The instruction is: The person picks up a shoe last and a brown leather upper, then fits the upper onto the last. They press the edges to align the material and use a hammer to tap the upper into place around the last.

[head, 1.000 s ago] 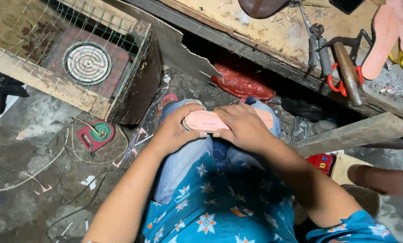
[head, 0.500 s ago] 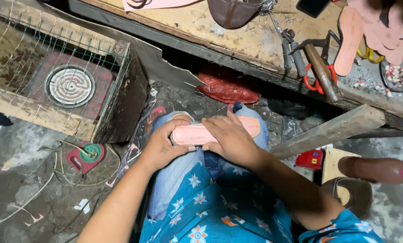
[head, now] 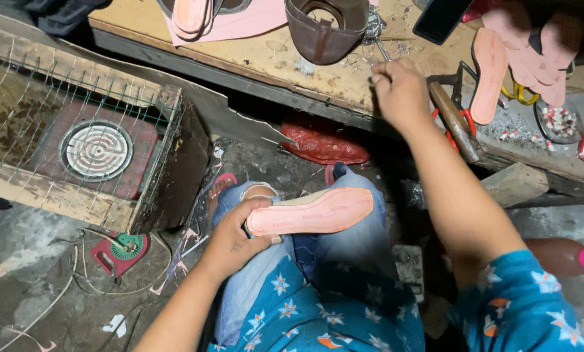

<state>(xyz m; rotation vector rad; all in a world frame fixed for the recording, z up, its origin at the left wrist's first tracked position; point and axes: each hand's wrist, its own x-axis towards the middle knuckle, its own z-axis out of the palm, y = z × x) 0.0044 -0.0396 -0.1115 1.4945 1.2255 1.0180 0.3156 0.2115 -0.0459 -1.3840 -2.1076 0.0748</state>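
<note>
Over a littered workbench, the right hand, earlier on the pink sole, is now raised, fingers pinched together. Across the knee, the sole is gripped by the left hand alone.

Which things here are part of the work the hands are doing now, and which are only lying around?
In use:
- pink shoe sole, held by the left hand over the knees
- right hand, reaching to the wooden bench, fingers pinched; what they hold is too small to tell

Lying about:
- coil heater in its wire cage
- brown shoe upper
- hammer
- red bag
- other pink soles
</note>
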